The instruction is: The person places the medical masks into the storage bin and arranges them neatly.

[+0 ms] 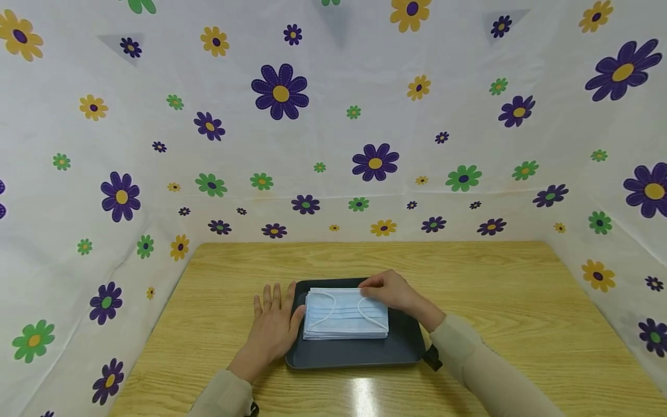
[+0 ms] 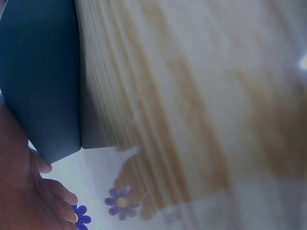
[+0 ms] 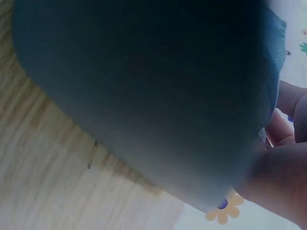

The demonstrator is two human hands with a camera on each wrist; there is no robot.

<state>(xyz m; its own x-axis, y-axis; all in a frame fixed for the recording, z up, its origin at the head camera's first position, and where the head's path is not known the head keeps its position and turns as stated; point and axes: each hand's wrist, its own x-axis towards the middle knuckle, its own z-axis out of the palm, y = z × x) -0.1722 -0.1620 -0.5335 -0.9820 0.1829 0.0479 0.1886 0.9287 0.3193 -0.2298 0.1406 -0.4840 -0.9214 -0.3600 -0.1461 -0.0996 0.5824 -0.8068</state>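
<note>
A stack of light blue face masks (image 1: 346,322) with white ear loops lies in a dark grey tray (image 1: 359,354) in the head view. My left hand (image 1: 270,328) rests with spread fingers at the tray's left side, its thumb over the rim close to the masks. At the stack's far right corner, my right hand (image 1: 393,291) pinches the top mask's edge between thumb and fingers. In the right wrist view the tray's side (image 3: 129,96) hides most of the stack, and a strip of mask (image 3: 276,43) shows near the fingers.
The tray stands on a wood-grain table (image 1: 500,301). A white cloth with printed flowers (image 1: 323,139) hangs behind the table and along both sides. Light reflects off the tabletop in front of the tray.
</note>
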